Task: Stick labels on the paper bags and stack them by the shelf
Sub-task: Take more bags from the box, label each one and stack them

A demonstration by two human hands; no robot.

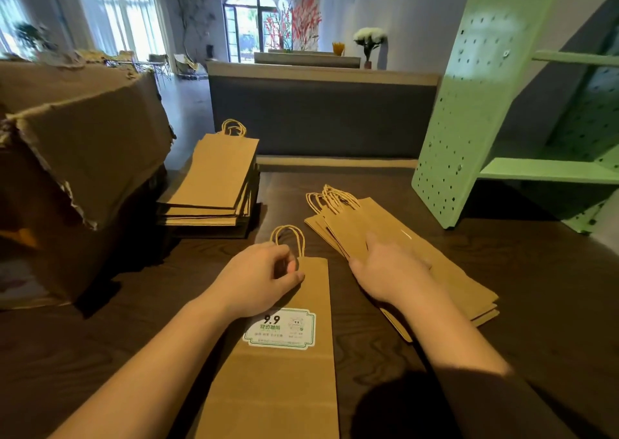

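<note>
Head view: one bag [278, 371] lies flat on the table [519, 304] before the person. It carries one label [280, 328], and its bottom is cut off by the frame. There are two piles of bags, too tight to count: a tall pile [214, 177] beside one torn box [83, 170] and a fanned pile [445, 271] by one green shelf [469, 103]. The left hand [264, 276] curls its fingers on the bag's top at the handle. The right hand [388, 274] lies flat on the fanned pile, fingers straight. The label's small print is unreadable.

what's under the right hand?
The right hand rests on a fanned pile of paper bags beside the green shelf, on the dark table. How many bags lie in it, and any labels beneath the hand, are covered.
</note>
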